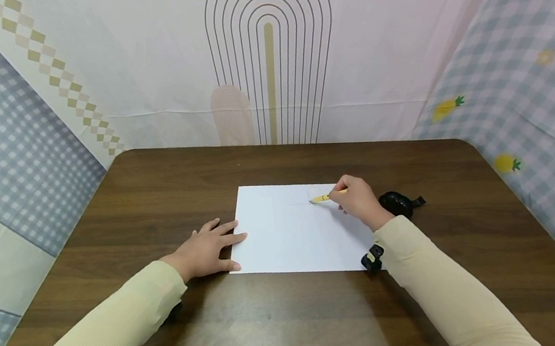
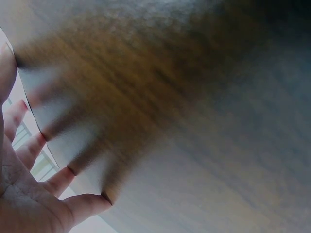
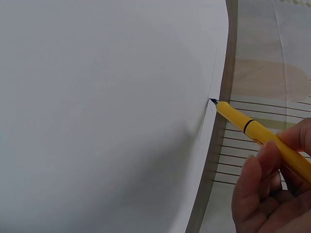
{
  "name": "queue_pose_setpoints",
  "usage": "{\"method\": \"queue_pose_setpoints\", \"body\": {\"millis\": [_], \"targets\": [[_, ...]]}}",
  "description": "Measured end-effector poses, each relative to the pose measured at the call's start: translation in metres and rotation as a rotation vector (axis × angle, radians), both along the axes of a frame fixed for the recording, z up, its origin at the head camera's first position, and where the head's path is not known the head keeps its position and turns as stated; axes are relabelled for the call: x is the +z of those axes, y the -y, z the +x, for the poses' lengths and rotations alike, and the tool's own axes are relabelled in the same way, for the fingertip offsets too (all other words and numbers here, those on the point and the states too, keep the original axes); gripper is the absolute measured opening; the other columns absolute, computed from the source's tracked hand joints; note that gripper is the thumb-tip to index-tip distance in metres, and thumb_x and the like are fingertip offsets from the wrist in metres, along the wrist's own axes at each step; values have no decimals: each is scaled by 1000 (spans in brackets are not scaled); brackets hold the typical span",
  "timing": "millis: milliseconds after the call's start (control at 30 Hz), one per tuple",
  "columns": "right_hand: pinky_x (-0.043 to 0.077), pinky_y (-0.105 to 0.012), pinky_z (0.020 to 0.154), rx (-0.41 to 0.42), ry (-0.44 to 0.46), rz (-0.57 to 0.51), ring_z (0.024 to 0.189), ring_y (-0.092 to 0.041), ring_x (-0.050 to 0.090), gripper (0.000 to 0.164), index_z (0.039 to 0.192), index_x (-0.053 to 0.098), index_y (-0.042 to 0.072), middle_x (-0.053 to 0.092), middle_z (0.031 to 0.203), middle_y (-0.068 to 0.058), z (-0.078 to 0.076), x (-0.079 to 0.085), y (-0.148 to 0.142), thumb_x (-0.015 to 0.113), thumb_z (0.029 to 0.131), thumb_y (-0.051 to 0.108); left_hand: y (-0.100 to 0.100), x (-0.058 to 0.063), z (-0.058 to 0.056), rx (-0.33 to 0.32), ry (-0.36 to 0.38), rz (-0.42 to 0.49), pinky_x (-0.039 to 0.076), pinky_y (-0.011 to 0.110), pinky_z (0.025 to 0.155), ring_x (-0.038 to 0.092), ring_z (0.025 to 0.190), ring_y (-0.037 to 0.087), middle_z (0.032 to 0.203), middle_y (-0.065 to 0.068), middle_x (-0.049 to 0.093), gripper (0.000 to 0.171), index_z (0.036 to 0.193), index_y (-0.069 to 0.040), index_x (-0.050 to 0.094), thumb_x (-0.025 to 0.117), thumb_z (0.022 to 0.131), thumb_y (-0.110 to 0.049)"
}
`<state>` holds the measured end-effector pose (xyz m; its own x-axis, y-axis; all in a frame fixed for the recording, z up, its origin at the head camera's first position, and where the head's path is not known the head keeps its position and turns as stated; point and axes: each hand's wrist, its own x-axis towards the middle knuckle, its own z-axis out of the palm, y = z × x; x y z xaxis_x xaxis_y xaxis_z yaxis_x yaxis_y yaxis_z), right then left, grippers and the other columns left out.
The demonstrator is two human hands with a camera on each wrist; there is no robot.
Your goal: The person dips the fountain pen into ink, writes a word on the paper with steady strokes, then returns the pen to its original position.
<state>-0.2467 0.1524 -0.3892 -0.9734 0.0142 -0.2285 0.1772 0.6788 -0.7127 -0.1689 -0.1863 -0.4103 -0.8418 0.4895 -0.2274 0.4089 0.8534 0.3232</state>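
A white sheet of paper point(image 1: 289, 239) lies on the brown table. Near its far edge are thin drawn lines, one across and one upright. My right hand point(image 1: 356, 201) pinches a yellow fountain pen point(image 1: 322, 197) between thumb and fingers. In the right wrist view the dark nib of the fountain pen point(image 3: 252, 128) touches the paper point(image 3: 97, 97) where the lines meet. My left hand point(image 1: 207, 251) is spread at the paper's left edge, some fingertips on the sheet. The left wrist view shows that hand point(image 2: 34, 194) with its fingers straight and apart, tips against the surface.
Just right of my right hand, a black rounded object with a short strap point(image 1: 397, 204) sits on the table point(image 1: 166, 179). A patterned white cloth point(image 1: 144, 68) hangs behind the table, and blue checked cloth point(image 1: 527, 84) hangs at the right side.
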Motion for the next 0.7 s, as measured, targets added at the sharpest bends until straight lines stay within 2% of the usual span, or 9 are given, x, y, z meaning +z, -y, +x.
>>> {"method": "queue_pose_setpoints", "body": {"millis": [267,700], "targets": [[47,-27,62,14,-1,5,74,-22,56,13,98,58,7,61,94,-12,5,1,-1,58,92,19,1,0,0,-1,2,-1,23,76,98,18,142,47,157,8,28,69,146,-23,46,70,85,-46],[48,-28,65,13,0,4,75,-23,56,12,97,58,7,60,100,-13,13,0,-2,58,93,18,0,1,0,-1,2,-3,23,76,98,18,142,47,157,8,28,68,146,-23,47,70,85,-45]]}}
